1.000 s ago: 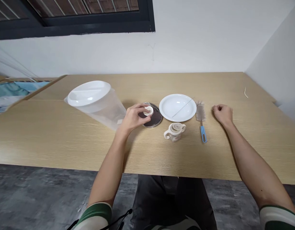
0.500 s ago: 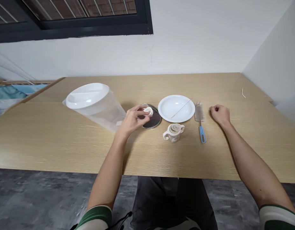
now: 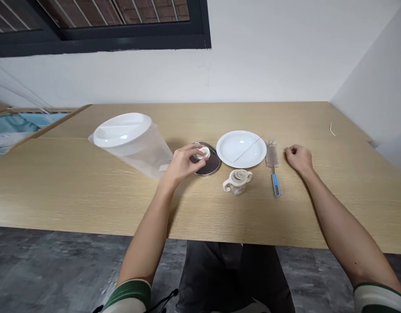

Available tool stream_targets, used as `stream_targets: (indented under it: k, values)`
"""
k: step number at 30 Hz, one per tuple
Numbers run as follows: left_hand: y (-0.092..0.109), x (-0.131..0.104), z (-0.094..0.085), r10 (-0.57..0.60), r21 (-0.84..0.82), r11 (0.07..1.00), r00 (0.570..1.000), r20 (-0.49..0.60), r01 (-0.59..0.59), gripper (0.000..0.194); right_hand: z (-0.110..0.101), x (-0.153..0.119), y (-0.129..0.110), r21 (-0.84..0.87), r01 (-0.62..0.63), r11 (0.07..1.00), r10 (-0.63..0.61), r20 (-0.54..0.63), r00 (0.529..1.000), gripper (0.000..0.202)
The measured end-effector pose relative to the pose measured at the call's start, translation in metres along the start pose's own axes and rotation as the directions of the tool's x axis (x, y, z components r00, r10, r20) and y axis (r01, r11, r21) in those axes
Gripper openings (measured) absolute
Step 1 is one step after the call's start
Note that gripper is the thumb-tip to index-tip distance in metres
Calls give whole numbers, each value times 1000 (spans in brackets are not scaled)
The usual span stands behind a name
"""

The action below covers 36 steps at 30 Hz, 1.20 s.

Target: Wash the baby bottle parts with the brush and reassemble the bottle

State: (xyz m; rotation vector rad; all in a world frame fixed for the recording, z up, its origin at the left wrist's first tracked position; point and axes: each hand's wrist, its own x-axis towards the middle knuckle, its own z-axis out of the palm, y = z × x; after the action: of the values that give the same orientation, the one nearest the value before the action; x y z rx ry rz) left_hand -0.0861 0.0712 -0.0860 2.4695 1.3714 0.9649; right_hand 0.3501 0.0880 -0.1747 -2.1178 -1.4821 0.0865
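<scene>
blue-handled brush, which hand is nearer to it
Right. The right hand is just right of the blue-handled brush; the left hand is farther off, left of the white dish.

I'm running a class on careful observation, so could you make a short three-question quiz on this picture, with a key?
1. Multiple choice: What do the fingers of the left hand hold?
A) the translucent pitcher
B) a small white round piece
C) the cup
2. True or false: In the head view, the brush lies between the white dish and the right hand.
3. Fill in the blank: The brush's handle is coloured ____.

Key:
1. B
2. True
3. blue
</scene>
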Motion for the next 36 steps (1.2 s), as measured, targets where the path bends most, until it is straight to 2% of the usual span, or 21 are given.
stream_targets:
  k: [12,21,31,36]
  values:
    - [4,1,1,-30,-19,999,999,-13,30,18,0,-4,-6,-20,37,999,-36,22,999,31]
    - [0,1,12,36,13,999,998,43,-37,20,-1,-6,-10,-10,44,999,-43,44,998,28]
    - [4,0,18,20,4,1000,996,89,-21,20,-2,-6,-10,-12,46,999,-46,49,998,29]
    - [3,-1,24,47,17,999,991,126,-49,21,-1,-7,-12,-13,58,998,-57,51,997,28]
